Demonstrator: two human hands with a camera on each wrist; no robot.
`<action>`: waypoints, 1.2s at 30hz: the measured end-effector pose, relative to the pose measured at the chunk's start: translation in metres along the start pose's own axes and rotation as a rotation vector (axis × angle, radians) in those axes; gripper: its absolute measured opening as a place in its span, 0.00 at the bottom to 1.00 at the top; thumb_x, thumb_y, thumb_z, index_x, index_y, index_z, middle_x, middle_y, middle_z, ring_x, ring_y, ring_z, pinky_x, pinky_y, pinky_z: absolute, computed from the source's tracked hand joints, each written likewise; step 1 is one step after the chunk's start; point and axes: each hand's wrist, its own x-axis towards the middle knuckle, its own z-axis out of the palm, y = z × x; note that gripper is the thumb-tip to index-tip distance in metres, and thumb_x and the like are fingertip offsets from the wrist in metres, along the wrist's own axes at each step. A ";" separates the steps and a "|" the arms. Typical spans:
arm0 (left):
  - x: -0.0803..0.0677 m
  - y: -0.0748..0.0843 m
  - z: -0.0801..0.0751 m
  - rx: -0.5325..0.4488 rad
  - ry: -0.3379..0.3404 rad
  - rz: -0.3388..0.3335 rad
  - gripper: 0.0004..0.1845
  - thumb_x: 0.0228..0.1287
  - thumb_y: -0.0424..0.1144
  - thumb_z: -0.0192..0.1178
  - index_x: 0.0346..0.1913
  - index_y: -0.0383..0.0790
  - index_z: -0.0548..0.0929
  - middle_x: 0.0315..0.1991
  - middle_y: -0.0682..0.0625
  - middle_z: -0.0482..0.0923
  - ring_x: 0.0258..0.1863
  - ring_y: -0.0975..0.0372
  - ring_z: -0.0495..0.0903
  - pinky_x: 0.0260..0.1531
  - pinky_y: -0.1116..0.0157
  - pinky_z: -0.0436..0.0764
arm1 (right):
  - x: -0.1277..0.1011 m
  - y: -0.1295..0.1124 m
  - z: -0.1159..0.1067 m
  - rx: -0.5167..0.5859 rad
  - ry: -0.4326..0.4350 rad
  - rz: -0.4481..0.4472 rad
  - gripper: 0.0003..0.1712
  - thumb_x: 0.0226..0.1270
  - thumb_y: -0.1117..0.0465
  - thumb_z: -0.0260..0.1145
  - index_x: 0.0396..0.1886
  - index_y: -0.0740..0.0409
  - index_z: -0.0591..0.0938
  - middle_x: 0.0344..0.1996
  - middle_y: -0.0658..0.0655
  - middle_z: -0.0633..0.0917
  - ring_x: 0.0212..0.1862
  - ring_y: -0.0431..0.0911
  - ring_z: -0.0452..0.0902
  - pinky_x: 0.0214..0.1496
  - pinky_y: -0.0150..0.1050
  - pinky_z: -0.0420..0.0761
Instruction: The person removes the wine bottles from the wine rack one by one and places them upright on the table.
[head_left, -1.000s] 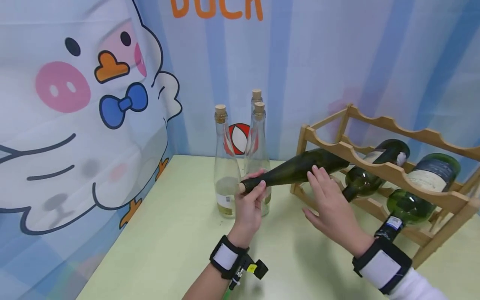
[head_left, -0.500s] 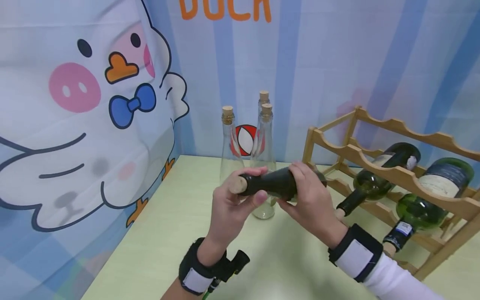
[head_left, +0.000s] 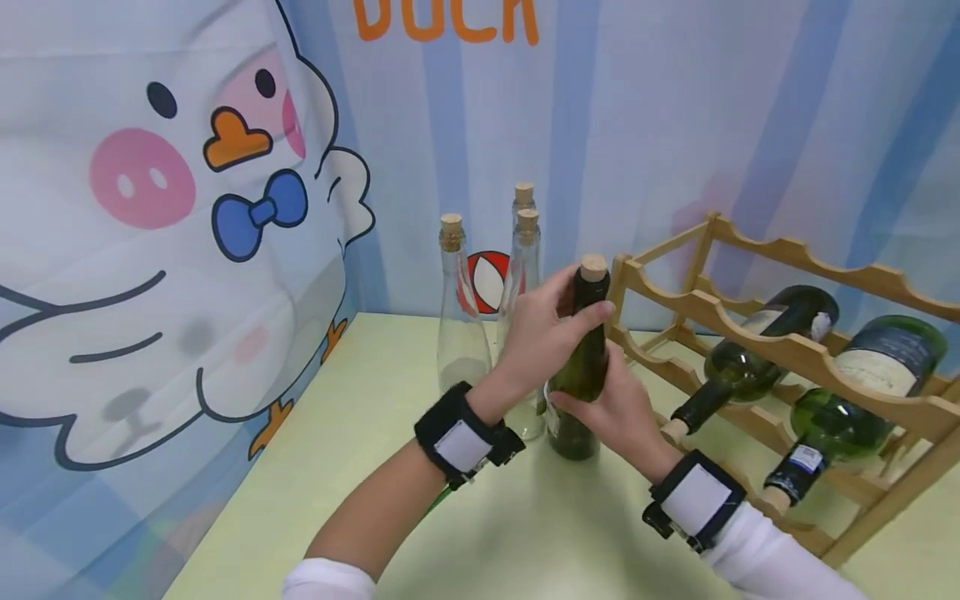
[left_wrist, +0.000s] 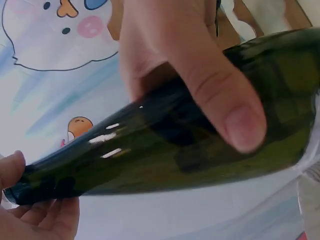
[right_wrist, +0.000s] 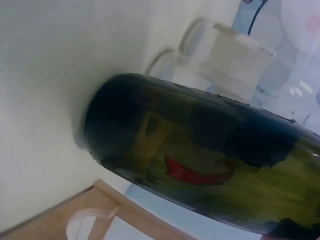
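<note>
A dark green corked bottle (head_left: 587, 372) stands upright on the pale green table (head_left: 375, 467), just left of the wooden rack (head_left: 757, 337). My left hand (head_left: 543, 329) grips its neck below the cork. My right hand (head_left: 615, 408) holds the lower body from the right. In the left wrist view my thumb (left_wrist: 210, 85) wraps over the green bottle (left_wrist: 150, 160). The right wrist view shows the green bottle's base (right_wrist: 190, 155) against the table (right_wrist: 50, 75).
Three clear corked bottles (head_left: 459, 333) stand close behind and left of the green one. The rack holds two green bottles (head_left: 738, 367) (head_left: 847, 400) lying neck-forward. A cartoon duck backdrop (head_left: 187, 208) closes the left and back.
The green bottle was drawn out of the rack's left end, held level in both hands, then tipped upright and set down near the clear bottles. Both hands stayed on it.
</note>
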 end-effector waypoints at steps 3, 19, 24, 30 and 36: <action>0.010 -0.007 0.008 0.011 0.003 -0.042 0.24 0.60 0.45 0.55 0.58 0.42 0.68 0.34 0.47 0.79 0.33 0.64 0.77 0.31 0.73 0.75 | 0.007 0.005 0.002 0.054 -0.008 0.048 0.47 0.46 0.53 0.71 0.61 0.64 0.56 0.51 0.65 0.72 0.49 0.56 0.73 0.47 0.51 0.74; 0.037 -0.058 0.045 -0.073 0.018 0.023 0.28 0.67 0.41 0.44 0.66 0.37 0.49 0.47 0.42 0.72 0.41 0.58 0.76 0.38 0.70 0.74 | 0.030 0.012 0.005 0.097 0.021 0.147 0.41 0.50 0.57 0.68 0.60 0.62 0.57 0.50 0.63 0.68 0.50 0.55 0.68 0.51 0.53 0.70; 0.042 -0.060 0.048 -0.059 0.012 0.046 0.28 0.67 0.42 0.44 0.65 0.37 0.50 0.47 0.43 0.72 0.40 0.58 0.75 0.38 0.69 0.74 | 0.032 0.013 0.000 0.111 -0.004 0.138 0.43 0.52 0.58 0.67 0.62 0.62 0.53 0.54 0.64 0.65 0.54 0.56 0.65 0.54 0.55 0.68; 0.041 -0.062 0.051 -0.066 -0.013 0.006 0.29 0.67 0.41 0.45 0.66 0.39 0.48 0.48 0.42 0.72 0.42 0.58 0.75 0.39 0.69 0.74 | 0.017 -0.016 -0.028 -0.032 -0.024 0.088 0.47 0.58 0.59 0.60 0.68 0.61 0.42 0.65 0.67 0.54 0.61 0.60 0.58 0.55 0.57 0.66; 0.041 -0.059 0.052 -0.052 -0.015 0.009 0.28 0.66 0.40 0.45 0.65 0.36 0.50 0.47 0.41 0.72 0.40 0.57 0.75 0.36 0.71 0.74 | -0.008 -0.057 -0.098 -0.218 0.283 -0.252 0.35 0.62 0.57 0.56 0.64 0.69 0.56 0.65 0.67 0.57 0.66 0.58 0.52 0.62 0.54 0.59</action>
